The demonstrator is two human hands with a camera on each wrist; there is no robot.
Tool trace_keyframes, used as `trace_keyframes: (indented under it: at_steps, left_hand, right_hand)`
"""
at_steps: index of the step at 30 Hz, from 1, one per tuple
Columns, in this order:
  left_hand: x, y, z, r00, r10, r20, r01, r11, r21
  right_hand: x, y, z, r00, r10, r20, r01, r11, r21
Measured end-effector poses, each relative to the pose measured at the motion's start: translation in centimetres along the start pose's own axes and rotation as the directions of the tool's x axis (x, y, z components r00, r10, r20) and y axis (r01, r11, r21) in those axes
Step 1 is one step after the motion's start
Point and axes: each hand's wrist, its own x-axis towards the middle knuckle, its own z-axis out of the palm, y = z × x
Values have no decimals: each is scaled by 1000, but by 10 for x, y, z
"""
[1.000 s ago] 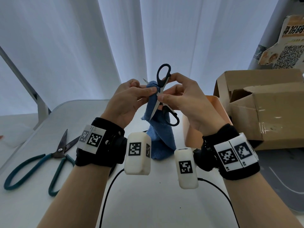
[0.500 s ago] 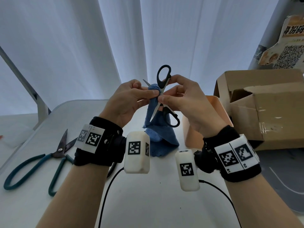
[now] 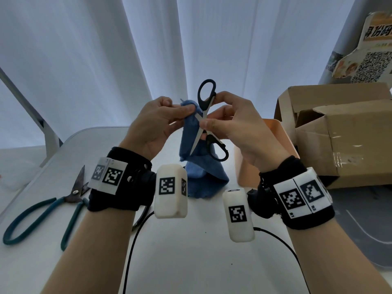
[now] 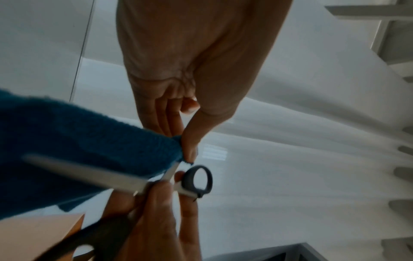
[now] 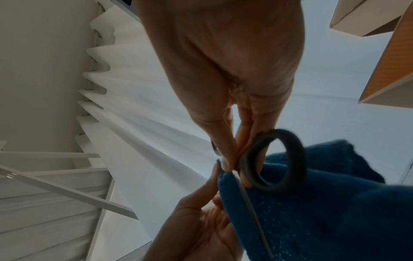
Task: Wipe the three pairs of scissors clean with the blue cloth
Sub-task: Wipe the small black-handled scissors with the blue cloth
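At the far left, near edge of the white table (image 3: 191, 262), the teal-handled scissors (image 3: 42, 211) lie flat with their blades slightly apart, pointing away from me. Just to their right, a dark curved handle (image 3: 142, 215) shows from under my left wrist; I cannot tell what it belongs to.

My left hand (image 3: 152, 126) is raised above the table. Its thumb and fingers pinch a fold of the blue cloth (image 3: 191, 132) around one blade of the black-handled scissors (image 3: 204, 122); the tip of that blade pokes out beyond the cloth on the far side. The rest of the cloth hangs down, and its lower end lies bunched on the table between my wrists.

My right hand (image 3: 239, 126) holds the black-handled scissors wide open, in an X. Thumb and forefinger pinch them at the pivot, and other fingers close on the shank of the upper loop. The free blade points down toward me in front of the cloth, and the lower loop hangs just below my right fingers.

Behind my right hand stands an orange bin (image 3: 275, 132), and farther right an open cardboard box (image 3: 343, 141).
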Motion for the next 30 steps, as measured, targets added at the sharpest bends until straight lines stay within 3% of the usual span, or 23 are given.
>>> trace_keyframes:
  at_steps: [4,11,18,24,30]
  left_hand:
    - [0,6,-15,998,14,-65,-19,996,-87]
    - [-5,0,8,997,-27,67,23,998,56]
    - [-5,0,11,995,85,-42,-88,993,-77]
    - [-5,-4,12,998,15,54,-14,1000,-21]
    - [-6,3,9,999,43,33,-42,998,-53]
  right_hand:
    - [-1,-3,2,999,8,52,-9,1000,10]
    - [1,-1,1,1000,-9,-12,9,999,32]
    - [2,-1,5,1000,-14,-5,14,1000,23]
    - [4,4,3,998,-14,-55,14,1000,3]
    - [1,0,2,999,-7,34,5,999,47]
